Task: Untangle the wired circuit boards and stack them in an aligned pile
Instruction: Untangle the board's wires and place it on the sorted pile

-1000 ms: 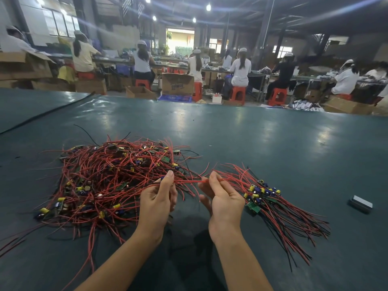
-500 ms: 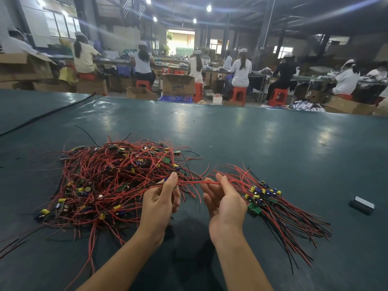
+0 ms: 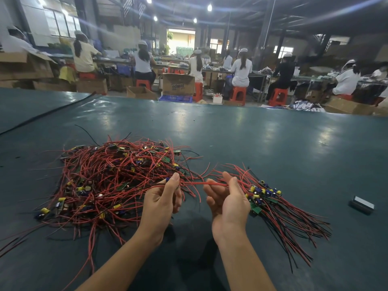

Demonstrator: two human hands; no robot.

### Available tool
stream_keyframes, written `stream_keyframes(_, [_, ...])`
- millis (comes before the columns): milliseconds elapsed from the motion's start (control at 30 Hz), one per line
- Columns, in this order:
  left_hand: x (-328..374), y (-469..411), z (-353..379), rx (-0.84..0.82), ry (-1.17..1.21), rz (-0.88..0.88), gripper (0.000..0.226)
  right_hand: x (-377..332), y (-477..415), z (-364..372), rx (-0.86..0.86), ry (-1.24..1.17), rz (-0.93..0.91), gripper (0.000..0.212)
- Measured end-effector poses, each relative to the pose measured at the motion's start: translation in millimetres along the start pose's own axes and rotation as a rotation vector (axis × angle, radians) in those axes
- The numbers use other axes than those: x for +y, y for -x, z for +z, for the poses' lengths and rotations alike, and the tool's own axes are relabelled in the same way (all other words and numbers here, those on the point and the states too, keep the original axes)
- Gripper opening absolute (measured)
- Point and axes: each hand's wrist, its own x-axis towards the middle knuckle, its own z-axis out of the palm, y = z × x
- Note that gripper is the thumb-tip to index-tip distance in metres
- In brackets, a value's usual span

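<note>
Far left, beyond the bench point(image 3: 252, 139): brown cardboard boxes point(image 3: 25, 67) stacked, contents out of sight. Nearer, on the left half of the bench: a loose tangled heap point(image 3: 105, 181) of red-wired circuit boards, with black wires mixed in and yellow and blue parts showing here and there; too many boards to count. At the right edge of the heap: left grip point(image 3: 160, 198), back of the hand to the camera, fingers curled, forefinger and thumb pinching a red wire point(image 3: 194, 183) just beside a small blue part. Far behind, near mid-frame: one open carton point(image 3: 178, 84) on the floor, inside not visible, and a blue crate point(image 3: 175, 98) at its foot, contents unclear. Stretched almost level from left grip to right grip point(image 3: 228, 198): that one red wire. Right grip released, palm turned up and to the left, thumb raised, fingers loosely spread, wire lying across them, apparently unpinched. Just right of it, on the bench: a combed bundle point(image 3: 264, 192) of boards clustered at one end, wires fanning away to the lower right. Well apart, far right: one small dark block point(image 3: 362, 204) with a pale top. Counted: two grips, two groups of boards, one wire held, one block.
</note>
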Motion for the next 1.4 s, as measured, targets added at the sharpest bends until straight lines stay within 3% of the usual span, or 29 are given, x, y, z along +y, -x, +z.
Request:
stream_keyframes(367, [5, 3, 3, 0.000, -0.012, 0.026, 0.048, -2, 1, 2, 0.045, -0.021, -0.017, 0.032])
stream_keyframes(467, [7, 2, 3, 0.051, 0.000, 0.028, 0.043, 1, 7, 7, -0.032, 0.012, 0.055, 0.041])
stream_keyframes(600, [8, 4, 5, 0.006, -0.046, 0.054, 0.039, 20, 20, 15, -0.179, 0.238, 0.147, 0.026])
stream_keyframes(733, [5, 7, 6, -0.059, -0.201, 0.159, 0.037, 28, 27, 18, -0.181, 0.256, 0.098, 0.021])
stream_keyframes(833, [5, 9, 5, -0.161, -0.338, 0.272, 0.021, 20, 23, 18, -0.131, 0.204, 0.090, 0.028])
stream_keyframes(900, [1, 9, 1, -0.271, -0.553, 0.381, 0.015, 8, 18, 17, -0.075, 0.154, 0.090, 0.029])
stream_keyframes(967, [-6, 7, -5, -0.365, -0.873, 0.517, 0.024, -11, 9, 14, -0.037, 0.135, 0.069, 0.020])
stream_keyframes(1033, [-12, 4, -10, -0.406, -1.048, 0.677, 0.028, -38, -1, 10, -0.032, 0.170, 0.027, 0.016])
stream_keyframes(1167, [-12, 2, -12, -0.463, -1.195, 0.742, 0.030, -92, -19, 6, -0.067, 0.533, -0.068, 0.020])
stream_keyframes(1400, [-8, 2, -14, -0.455, -1.172, 0.658, 0.027, -132, -52, 3, -0.121, 1.300, -0.138, 0.023])
